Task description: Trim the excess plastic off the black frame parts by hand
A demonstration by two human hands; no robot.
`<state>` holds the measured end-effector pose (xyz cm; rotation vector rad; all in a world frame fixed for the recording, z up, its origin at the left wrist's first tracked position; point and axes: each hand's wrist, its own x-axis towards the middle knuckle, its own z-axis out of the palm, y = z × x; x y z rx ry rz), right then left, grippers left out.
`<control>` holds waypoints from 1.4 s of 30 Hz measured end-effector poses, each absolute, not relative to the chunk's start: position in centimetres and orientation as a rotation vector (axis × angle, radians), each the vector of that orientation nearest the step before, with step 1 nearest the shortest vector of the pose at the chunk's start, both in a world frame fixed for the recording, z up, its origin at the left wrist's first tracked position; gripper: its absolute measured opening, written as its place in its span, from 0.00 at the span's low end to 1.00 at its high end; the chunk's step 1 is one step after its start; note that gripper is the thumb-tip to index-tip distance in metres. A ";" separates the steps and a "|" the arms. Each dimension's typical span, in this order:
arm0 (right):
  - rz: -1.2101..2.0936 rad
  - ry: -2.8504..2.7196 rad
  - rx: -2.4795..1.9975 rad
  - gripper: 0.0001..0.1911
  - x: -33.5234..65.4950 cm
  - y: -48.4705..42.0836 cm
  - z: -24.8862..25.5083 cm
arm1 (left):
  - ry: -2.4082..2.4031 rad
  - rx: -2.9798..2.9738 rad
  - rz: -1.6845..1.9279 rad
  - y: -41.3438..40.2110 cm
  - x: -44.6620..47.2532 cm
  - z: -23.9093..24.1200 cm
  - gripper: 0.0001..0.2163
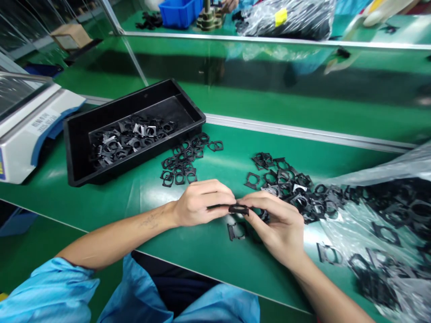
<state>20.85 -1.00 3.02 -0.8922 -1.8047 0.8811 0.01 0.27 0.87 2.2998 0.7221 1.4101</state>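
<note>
Between my two hands, edge-on, is a small black plastic frame [238,209]. My left hand [205,202] pinches its left side with thumb and fingers, and my right hand [278,222] grips its right end. Just below it, a loose black frame with a round hole [236,231] lies on the green table [188,264]. A heap of similar black frames [286,179] spreads behind and right of my right hand. Beyond my left hand lies a flat cluster of such frames [182,161], beside the black tray.
A black tray [134,168] holding many frames stands at the back left. Left of it is a white scale [40,121]. A clear plastic bag [357,224] of frames lies at right. A metal rail [303,135] and divider run behind; another person's hand [230,5] shows beyond.
</note>
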 end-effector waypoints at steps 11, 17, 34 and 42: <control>1.149 -1.627 -1.108 0.06 20.4 -1.1 2.9 | 0.879 1.955 1.244 -0.2 0.6 1.0 0.05; 1.227 -1.553 -1.210 0.10 20.5 -0.8 3.1 | 0.920 1.654 1.184 0.0 0.5 0.8 0.08; 0.993 -1.681 -1.141 0.03 20.5 -0.9 2.7 | 0.943 1.047 0.963 0.6 0.7 0.8 0.14; 1.187 -1.577 -1.207 0.14 20.5 -0.8 2.7 | 0.926 0.821 0.839 0.8 0.7 1.3 0.21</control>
